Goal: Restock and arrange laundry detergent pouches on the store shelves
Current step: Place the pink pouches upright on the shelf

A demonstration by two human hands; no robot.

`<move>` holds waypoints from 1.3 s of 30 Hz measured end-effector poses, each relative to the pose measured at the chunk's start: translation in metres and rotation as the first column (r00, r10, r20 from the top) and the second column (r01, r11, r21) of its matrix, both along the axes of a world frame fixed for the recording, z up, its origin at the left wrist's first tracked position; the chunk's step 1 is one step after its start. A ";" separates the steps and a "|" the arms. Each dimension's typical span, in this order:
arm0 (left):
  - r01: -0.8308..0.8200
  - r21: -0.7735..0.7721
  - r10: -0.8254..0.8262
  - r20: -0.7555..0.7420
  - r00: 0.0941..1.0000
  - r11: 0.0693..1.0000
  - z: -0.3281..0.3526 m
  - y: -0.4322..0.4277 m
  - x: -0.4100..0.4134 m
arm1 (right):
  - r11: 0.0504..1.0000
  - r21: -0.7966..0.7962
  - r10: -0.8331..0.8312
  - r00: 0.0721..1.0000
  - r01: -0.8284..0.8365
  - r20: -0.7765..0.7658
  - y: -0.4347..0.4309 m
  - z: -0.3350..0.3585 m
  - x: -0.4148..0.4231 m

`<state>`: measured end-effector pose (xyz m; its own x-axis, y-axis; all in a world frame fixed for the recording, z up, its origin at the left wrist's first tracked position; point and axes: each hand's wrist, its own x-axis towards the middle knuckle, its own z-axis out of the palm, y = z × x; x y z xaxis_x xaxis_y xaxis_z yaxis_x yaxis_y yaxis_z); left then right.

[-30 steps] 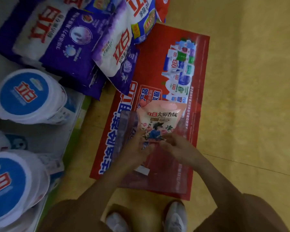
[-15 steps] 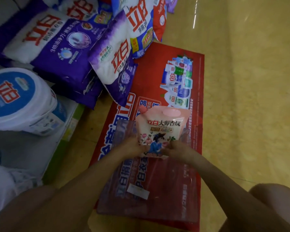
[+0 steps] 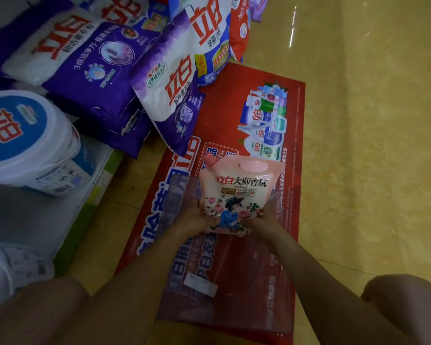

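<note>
A pink detergent pouch [image 3: 237,192] with a flower print and a corner spout stands upright over a clear plastic bag [image 3: 229,282] on the floor. My left hand [image 3: 193,217] grips its lower left edge and my right hand [image 3: 264,221] grips its lower right corner. The pouch's bottom sits in the mouth of the plastic bag. The bag lies on a red printed floor mat [image 3: 294,145].
Purple and white detergent powder bags [image 3: 90,66] are piled at the upper left, one bag [image 3: 169,95] leaning onto the mat. A blue and white tub [image 3: 28,143] stands on the low white shelf [image 3: 35,220] at left. Yellow floor [image 3: 371,145] spreads to the right.
Both hands kept hold of the pink pouch, which stayed at the bag's mouth. The view has lowered and shifted, so my knees now show at the bottom.
</note>
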<state>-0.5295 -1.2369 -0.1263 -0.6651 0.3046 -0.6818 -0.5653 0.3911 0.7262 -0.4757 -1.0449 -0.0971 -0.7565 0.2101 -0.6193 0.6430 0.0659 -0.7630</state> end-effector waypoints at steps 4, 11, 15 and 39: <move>0.003 0.013 -0.002 -0.060 0.998 1.000 -0.011 0.001 0.000 | 0.995 -0.073 -0.072 0.997 0.074 0.033 0.005 -0.023 -0.001; 0.031 0.010 -0.030 -0.082 0.996 0.999 -0.024 0.010 -0.003 | 0.988 -0.135 -0.061 0.994 0.073 0.091 0.008 -0.047 -0.002; 0.031 -0.029 -0.033 -0.085 0.996 0.999 -0.032 0.010 -0.001 | 0.992 -0.125 -0.016 0.997 0.025 0.069 0.012 -0.056 -0.003; 0.041 0.069 -0.032 -0.129 0.991 0.997 0.080 -0.014 -0.024 | 0.977 -0.167 0.119 0.988 -0.135 -0.103 0.006 0.028 -0.008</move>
